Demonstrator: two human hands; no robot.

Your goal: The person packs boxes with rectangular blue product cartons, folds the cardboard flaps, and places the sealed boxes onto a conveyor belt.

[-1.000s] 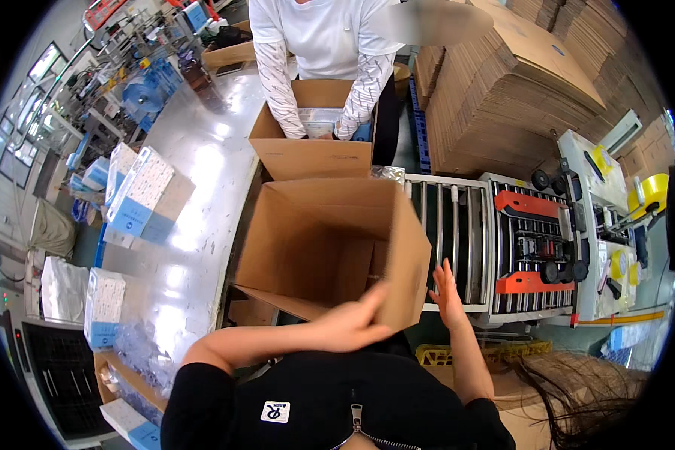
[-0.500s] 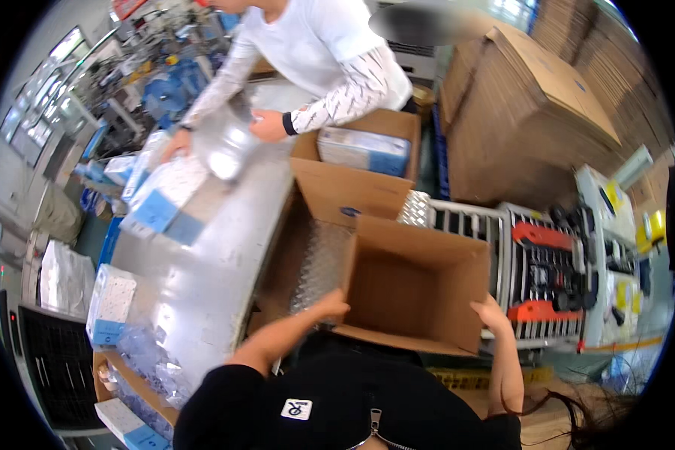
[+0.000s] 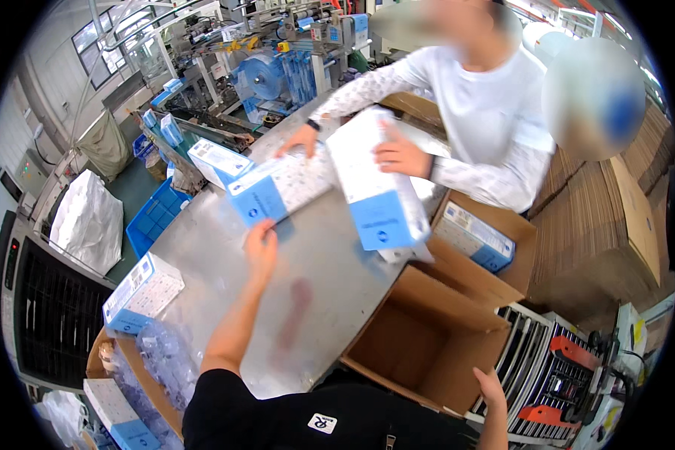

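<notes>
The long white-and-blue cardboard box [image 3: 279,186] lies on or just above the shiny metal table [image 3: 334,274], blue end toward the person's left hand [image 3: 261,247]. It looks stiff-walled and smooth, perhaps slightly slippery; its weight cannot be judged, so 2 hands on opposite long sides would probably hold it best, sparing the dentable corners. The left arm stretches forward, fingertips at the box's near lower edge; I cannot tell whether they clamp it. The right hand [image 3: 491,386], forearm rising from below, is at the right wall of the open brown cardboard carton [image 3: 446,315], its finger grip unclear. A co-worker's hand [image 3: 301,140] is at the box's far end
</notes>
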